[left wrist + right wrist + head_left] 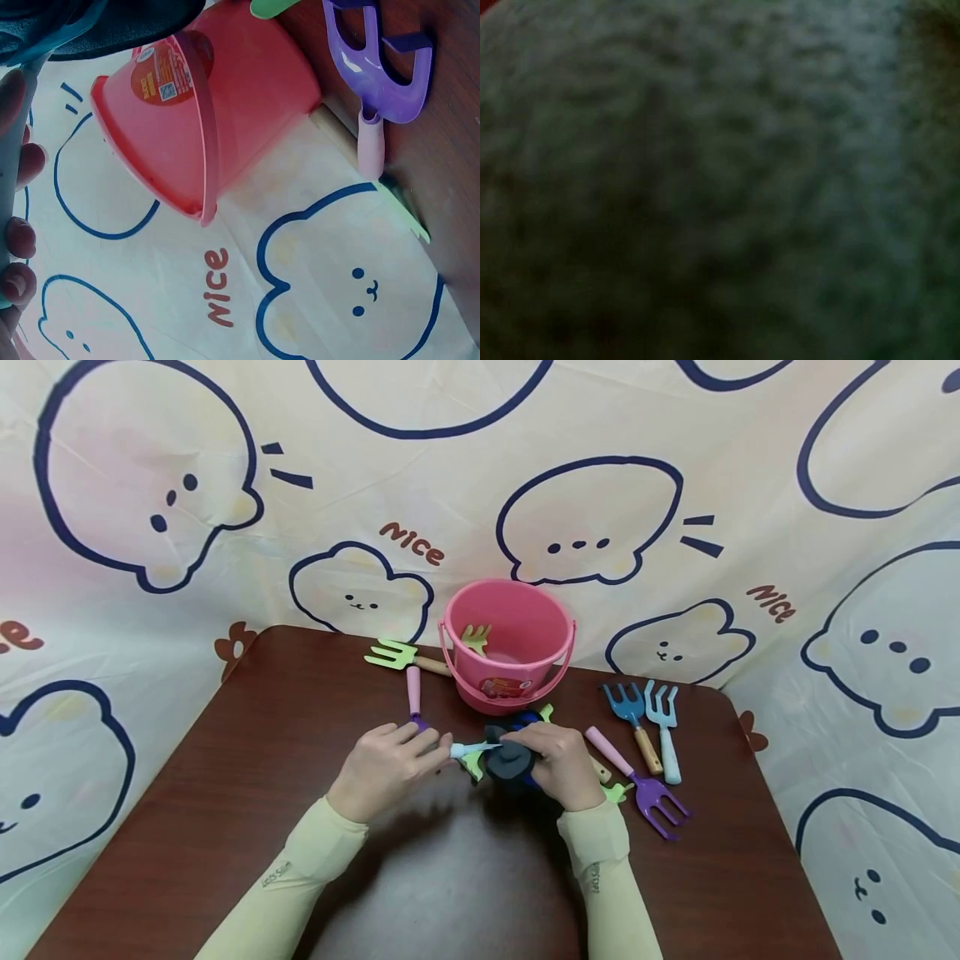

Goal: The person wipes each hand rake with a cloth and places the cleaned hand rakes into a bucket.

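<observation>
My left hand grips a light blue garden tool by its handle, and the tool points to the right. Around its far end lies a dark grey cloth, held in my right hand with bent fingers. That cloth hides the tool's head, so its kind cannot be told. In the left wrist view, several fingertips wrap the pale handle, and the dark cloth hangs at its top. Blurred dark texture fills the right wrist view.
Behind my hands stands a pink bucket with a green fork inside. A green fork and a pink-handled purple fork lie left. Rightward are a blue fork, a light blue fork and a purple fork.
</observation>
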Tool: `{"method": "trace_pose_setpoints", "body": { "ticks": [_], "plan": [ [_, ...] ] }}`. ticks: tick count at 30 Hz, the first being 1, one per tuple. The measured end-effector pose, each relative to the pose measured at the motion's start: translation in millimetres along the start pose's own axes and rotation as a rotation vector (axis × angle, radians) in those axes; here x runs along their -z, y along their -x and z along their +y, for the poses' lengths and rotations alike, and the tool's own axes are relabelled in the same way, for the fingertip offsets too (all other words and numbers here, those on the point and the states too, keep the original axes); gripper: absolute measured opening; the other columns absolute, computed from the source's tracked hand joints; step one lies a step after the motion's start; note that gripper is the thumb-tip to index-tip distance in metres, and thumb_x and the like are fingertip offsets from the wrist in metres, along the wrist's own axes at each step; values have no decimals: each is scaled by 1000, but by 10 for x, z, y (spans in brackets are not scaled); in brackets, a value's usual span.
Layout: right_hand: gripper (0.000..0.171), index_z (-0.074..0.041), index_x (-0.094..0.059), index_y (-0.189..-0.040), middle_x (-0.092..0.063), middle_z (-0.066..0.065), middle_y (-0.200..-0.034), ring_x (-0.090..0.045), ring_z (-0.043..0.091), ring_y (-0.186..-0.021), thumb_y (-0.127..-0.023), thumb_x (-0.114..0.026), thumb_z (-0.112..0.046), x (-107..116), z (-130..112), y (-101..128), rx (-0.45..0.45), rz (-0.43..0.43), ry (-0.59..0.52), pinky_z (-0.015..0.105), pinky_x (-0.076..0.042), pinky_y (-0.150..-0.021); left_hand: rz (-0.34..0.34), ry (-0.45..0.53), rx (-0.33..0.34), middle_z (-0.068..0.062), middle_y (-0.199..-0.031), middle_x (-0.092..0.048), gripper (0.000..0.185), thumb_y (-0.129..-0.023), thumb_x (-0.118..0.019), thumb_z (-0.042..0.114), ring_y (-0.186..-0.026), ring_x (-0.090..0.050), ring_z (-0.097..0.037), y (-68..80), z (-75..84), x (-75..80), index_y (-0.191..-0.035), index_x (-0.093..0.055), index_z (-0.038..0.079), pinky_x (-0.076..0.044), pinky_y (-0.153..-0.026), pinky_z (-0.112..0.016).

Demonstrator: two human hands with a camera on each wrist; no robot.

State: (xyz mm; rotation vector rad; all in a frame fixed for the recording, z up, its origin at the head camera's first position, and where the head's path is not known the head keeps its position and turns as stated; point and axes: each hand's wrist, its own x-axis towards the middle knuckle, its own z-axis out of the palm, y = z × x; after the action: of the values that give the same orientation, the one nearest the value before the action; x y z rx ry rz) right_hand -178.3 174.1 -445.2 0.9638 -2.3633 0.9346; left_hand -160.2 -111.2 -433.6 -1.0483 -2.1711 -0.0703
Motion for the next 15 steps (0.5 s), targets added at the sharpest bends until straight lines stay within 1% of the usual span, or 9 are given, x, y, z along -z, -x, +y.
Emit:
{"method": "trace_pose_setpoints", "body": {
  "ticks": [2, 5, 7, 9, 11, 15],
  "plan": [
    [27, -10, -81, -105, -79, 5, -96, -73, 18, -85, -81, -84, 4, 12, 36, 21, -14, 16, -25, 40, -63, -84, 17, -8, 0, -3, -87, -72, 37, -75, -95, 17, -73, -68, -20, 6, -5, -1, -108, -77, 16, -56, -59, -28],
    [26, -8, -81, -105, -79, 5, -96, -73, 18, -86, -83, -83, 5, 22, 78, 49, -44, 25, -49, 41, -63, -85, 37, -22, 7, -3, -86, -72, 34, -77, -93, 15, -72, -67, -20, 11, -3, -18, -107, -77, 16, -55, -57, -28],
    [25, -9, -81, -105, -79, 5, -97, -74, 18, -87, -84, -83, 3, 17, 95, 59, -68, 28, -54, 42, -62, -87, 48, -31, 13, -3, -85, -72, 32, -79, -92, 15, -71, -66, -20, 10, -2, -32, -107, -77, 15, -54, -57, -27],
    [25, -9, -81, -106, -79, 5, -98, -74, 19, -89, -84, -82, 3, 2, 108, 60, -98, 48, -51, 42, -62, -88, 69, -46, 23, -3, -85, -72, 31, -79, -91, 15, -71, -66, -20, 8, -5, -49, -107, -77, 14, -53, -56, -27],
    [25, -10, -81, -107, -80, 6, -99, -75, 20, -90, -84, -82, 2, -27, 115, 51, -127, 88, -35, 43, -62, -88, 92, -69, 36, -3, -85, -72, 31, -80, -91, 15, -69, -64, -20, 3, -10, -53, -108, -77, 14, -50, -55, -27],
    [23, -10, -82, -106, -80, 7, -99, -76, 23, -88, -84, -84, -2, -117, 102, 20, -188, 202, -21, 44, -62, -83, 135, -104, 71, -3, -85, -71, 32, -80, -90, 16, -65, -59, -20, 10, -15, -68, -108, -77, 13, -47, -52, -27]
  ]
}}
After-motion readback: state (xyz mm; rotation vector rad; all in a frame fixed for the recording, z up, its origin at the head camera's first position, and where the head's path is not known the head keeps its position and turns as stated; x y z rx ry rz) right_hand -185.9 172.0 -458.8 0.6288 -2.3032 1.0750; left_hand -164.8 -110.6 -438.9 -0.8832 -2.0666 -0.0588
